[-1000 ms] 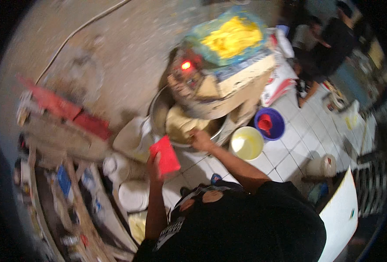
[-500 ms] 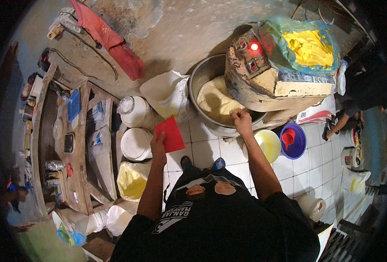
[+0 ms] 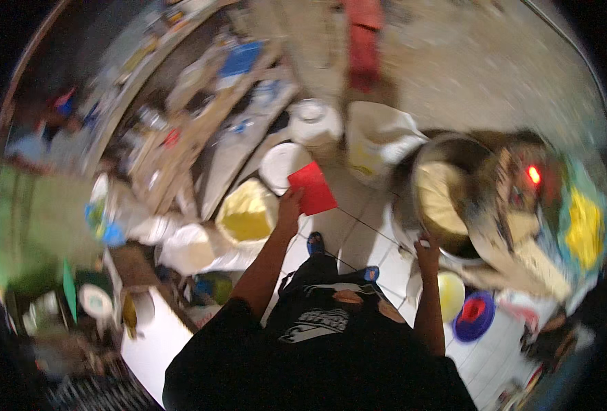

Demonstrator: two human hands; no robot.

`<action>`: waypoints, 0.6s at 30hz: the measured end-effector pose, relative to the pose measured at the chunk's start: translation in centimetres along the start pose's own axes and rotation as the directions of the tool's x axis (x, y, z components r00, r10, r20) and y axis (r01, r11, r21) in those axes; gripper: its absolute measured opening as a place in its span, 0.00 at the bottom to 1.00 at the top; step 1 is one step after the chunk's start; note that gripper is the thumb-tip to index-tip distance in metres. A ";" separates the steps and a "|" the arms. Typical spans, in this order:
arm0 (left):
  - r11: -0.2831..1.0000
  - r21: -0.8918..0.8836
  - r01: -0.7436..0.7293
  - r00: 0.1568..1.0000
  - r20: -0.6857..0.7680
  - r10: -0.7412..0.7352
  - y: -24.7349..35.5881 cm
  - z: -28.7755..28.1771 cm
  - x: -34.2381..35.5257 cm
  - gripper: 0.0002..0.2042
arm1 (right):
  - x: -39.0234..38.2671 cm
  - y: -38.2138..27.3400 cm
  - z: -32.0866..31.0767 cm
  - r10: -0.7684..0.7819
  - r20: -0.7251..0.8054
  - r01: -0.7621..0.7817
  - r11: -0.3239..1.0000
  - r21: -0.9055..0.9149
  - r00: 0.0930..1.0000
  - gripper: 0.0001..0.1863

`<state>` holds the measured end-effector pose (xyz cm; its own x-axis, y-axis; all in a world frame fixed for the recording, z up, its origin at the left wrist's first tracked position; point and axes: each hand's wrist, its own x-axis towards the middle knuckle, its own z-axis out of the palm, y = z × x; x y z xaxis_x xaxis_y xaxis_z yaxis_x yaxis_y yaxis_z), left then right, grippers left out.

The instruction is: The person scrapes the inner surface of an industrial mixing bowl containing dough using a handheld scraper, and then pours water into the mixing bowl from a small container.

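My left hand (image 3: 290,205) is closed on a flat red dough scraper (image 3: 315,190), held out over the tiled floor. My right hand (image 3: 427,251), smeared by motion, has its fingers drawn together beside the near rim of a metal mixing bowl (image 3: 469,155). Whether anything small is between those fingers cannot be made out. Pale dough (image 3: 439,197) lies inside the bowl. Over its right side sits the worn mixer head (image 3: 512,181), with a red light glowing on it.
White lidded buckets (image 3: 283,168) and an open sack of yellowish contents (image 3: 248,212) stand left. A pale yellow bucket (image 3: 450,296) and a purple basin (image 3: 480,327) with a red scoop are at right. Wooden shelving (image 3: 180,157) is far left; a yellow mass in plastic (image 3: 583,226) lies far right.
The view has swung left, so the bowl and mixer now appear farther right. My right hand has come from over the dough to beside the bowl's rim. The scraper stays in my left hand.
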<state>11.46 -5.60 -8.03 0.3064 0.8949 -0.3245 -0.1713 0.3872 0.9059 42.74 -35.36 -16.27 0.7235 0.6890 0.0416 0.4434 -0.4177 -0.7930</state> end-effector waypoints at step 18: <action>0.739 -0.343 -0.580 0.721 -0.638 0.270 17.2 -28.1 8.4 0.06 | -11.0 20.9 6.7 0.656 0.296 -0.686 0.727 -0.001 0.694 0.14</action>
<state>-15.19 14.77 -2.83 -0.4229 0.8914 -0.1631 -0.6253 -0.1568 0.7644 40.50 -47.70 -37.37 0.6363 0.3801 -0.6713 -0.1737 -0.7773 -0.6047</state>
